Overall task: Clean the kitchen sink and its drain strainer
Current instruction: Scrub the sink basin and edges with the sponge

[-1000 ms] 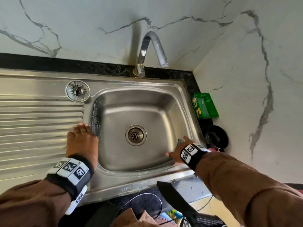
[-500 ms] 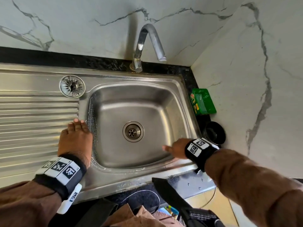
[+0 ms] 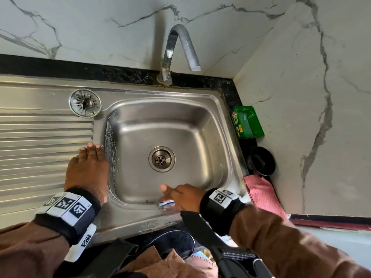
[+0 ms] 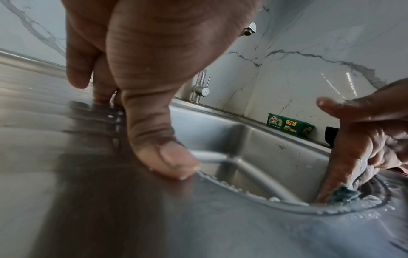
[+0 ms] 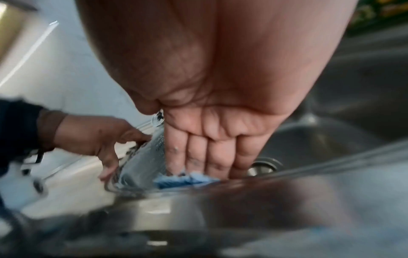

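Observation:
The steel sink point(image 3: 160, 127) has its open drain point(image 3: 161, 159) in the middle of the basin. The round drain strainer point(image 3: 85, 102) lies out on the drainboard at the basin's far left corner. My right hand point(image 3: 180, 195) reaches down into the basin and presses a blue scrubbing pad point(image 3: 165, 202) against the near wall with straight fingers point(image 5: 209, 157), thumb sticking out. The pad point(image 5: 185, 179) shows just under the fingertips. My left hand point(image 3: 88, 167) lies flat on the rim left of the basin, thumb point(image 4: 167, 157) at the edge. Soap foam beads the left and near rim.
A curved tap point(image 3: 176, 53) stands behind the basin. On the black counter to the right sit a green soap box point(image 3: 248, 122), a black bowl point(image 3: 261, 160) and a pink cloth point(image 3: 263, 193). The ribbed drainboard point(image 3: 40, 137) runs left. Marble walls close the back and right.
My right hand has slid left along the basin's near wall from the right corner, carrying the pad. The left hand has stayed on the rim.

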A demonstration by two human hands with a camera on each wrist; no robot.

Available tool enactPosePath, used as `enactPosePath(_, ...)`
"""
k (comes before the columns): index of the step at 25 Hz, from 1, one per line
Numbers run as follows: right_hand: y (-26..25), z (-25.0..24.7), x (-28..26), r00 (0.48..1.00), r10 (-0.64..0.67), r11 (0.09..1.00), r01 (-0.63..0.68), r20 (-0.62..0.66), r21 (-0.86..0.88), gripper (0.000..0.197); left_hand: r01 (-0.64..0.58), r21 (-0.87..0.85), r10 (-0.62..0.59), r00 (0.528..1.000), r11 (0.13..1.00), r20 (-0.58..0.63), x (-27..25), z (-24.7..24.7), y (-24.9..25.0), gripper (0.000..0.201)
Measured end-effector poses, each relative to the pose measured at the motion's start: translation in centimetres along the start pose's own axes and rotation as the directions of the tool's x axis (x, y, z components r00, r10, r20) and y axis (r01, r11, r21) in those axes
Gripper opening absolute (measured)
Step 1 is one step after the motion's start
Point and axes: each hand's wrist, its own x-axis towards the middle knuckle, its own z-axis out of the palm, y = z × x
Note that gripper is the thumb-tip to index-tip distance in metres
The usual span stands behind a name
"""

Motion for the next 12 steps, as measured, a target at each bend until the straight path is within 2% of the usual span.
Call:
enactPosePath(1, 1.4, -1.2, -0.6, 1.000, 0.016, 0.995, -0.014, 0.017, -0.097, 0.074, -0.003, -0.001, 0.003, 1.000, 1.000, 0.017, -0.2, -0.2, -0.2, 0.117)
enactPosePath(3, 4.5, -4.7, -2.3, 0.984, 0.177, 0.950, -0.180, -0.033, -0.256, 0.077, -0.007, -0.002, 0.007, 1.000, 1.000, 0.019, -0.3, -0.2, -0.3, 0.120)
enactPosePath(5, 6.9, -7.4, -3.7, 0.936, 0.312, 0.810, -0.351, -0.162, -0.470, 0.084, -0.001, 0.001, 0.001, 1.000, 1.000, -0.001, -0.3, -0.2, -0.1, 0.112)
enactPosePath(6, 7.6, -7.6, -4.2, 0.928, 0.316, 0.764, -0.373, -0.198, -0.527, 0.085, 0.005, 0.003, -0.005, 1.000, 1.000, -0.013, -0.3, -0.2, 0.0, 0.106)
enactPosePath(7, 8.0, -6.8, -4.2, 0.939, 0.281, 0.777, -0.343, -0.197, -0.528, 0.083, 0.010, 0.004, -0.010, 1.000, 1.000, -0.028, -0.2, -0.1, 0.1, 0.100)
enactPosePath(8, 7.6, -5.4, -4.5, 0.958, 0.222, 0.846, -0.282, -0.183, -0.452, 0.079, 0.011, 0.005, -0.011, 0.999, 1.000, -0.040, -0.3, -0.1, 0.2, 0.097)
enactPosePath(10, 6.6, -1.7, -4.6, 0.985, 0.006, 0.972, -0.047, -0.174, -0.231, 0.069, 0.006, 0.004, -0.006, 0.999, 1.000, -0.048, -0.4, -0.2, 0.3, 0.094)
enactPosePath(11, 6.8, -0.5, -4.5, 0.981, -0.055, 0.995, 0.038, -0.185, -0.093, 0.066, 0.000, 0.006, 0.000, 0.999, 1.000, -0.046, -0.6, -0.4, 0.4, 0.094)
enactPosePath(12, 7.3, -0.2, -4.3, 0.978, -0.056, 0.998, 0.059, -0.203, 0.013, 0.070, -0.011, 0.016, 0.011, 0.999, 1.000, -0.036, -0.8, -0.6, 0.5, 0.094)
